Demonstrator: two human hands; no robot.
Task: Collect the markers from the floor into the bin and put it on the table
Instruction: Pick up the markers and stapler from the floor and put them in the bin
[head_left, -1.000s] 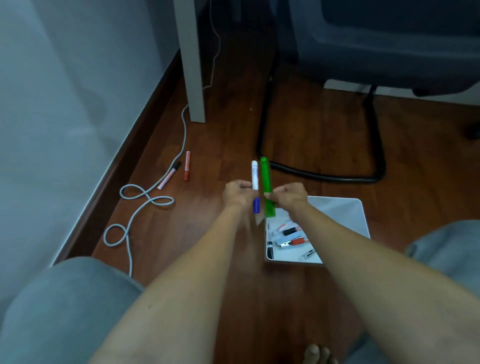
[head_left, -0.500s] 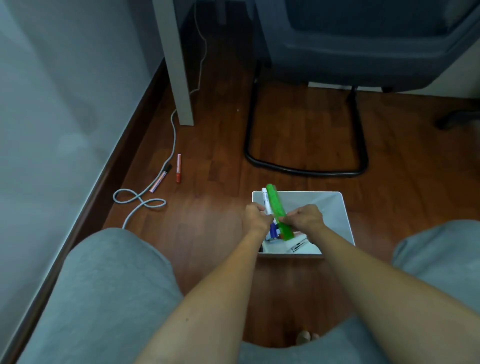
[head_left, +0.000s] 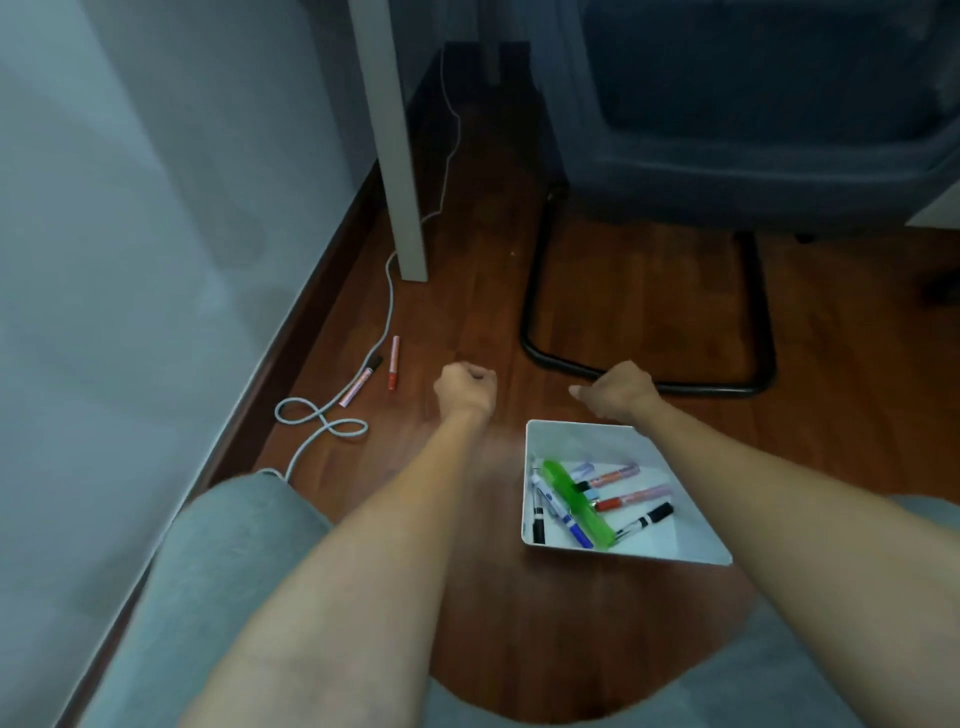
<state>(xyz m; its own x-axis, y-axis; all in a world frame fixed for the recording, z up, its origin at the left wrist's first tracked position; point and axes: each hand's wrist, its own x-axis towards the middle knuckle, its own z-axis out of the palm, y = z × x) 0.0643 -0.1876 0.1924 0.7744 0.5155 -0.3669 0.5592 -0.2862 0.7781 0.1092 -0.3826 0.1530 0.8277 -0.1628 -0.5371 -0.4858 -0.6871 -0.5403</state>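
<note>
A white bin (head_left: 576, 435) sits on the wooden floor in front of my knees. Inside lie a thick green marker (head_left: 575, 503), a blue-capped white marker (head_left: 563, 514) and several other markers. Two markers lie on the floor to the left: a red-capped one (head_left: 393, 362) and a black-capped pink one (head_left: 361, 380) beside the cable. My left hand (head_left: 464, 388) hovers curled into a fist left of the bin, holding nothing. My right hand (head_left: 615, 389) hangs just beyond the bin's far rim, fingers loosely curled, empty.
A grey cable (head_left: 322, 421) loops on the floor near the baseboard. A white table leg (head_left: 397, 156) stands ahead. A dark chair with a black tubular base (head_left: 649, 379) sits just beyond my right hand. My grey-clad knees fill the lower corners.
Both hands dropped the green and blue markers into the bin and moved up and apart beyond it. The view shifted.
</note>
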